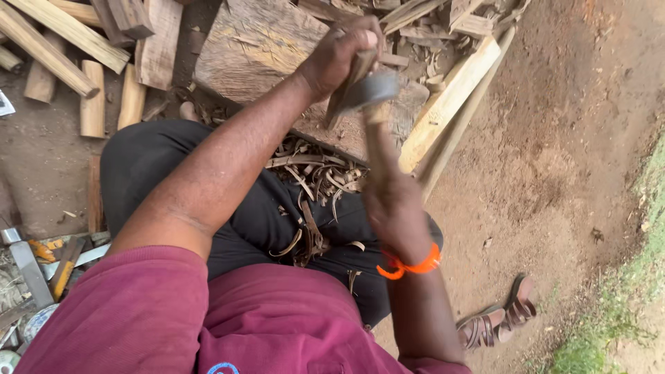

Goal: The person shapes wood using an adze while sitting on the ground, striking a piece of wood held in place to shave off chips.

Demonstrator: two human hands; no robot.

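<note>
Bare dirt yard; both hands clenched: left hand [338,55] on blurred wood piece [346,86], right hand [393,208] on adze handle [379,142].

An open-air woodworking yard on bare earth [554,138]. Split timber [62,41], a chopping block [256,48] and wood shavings [312,173] surround the seated carver.
</note>
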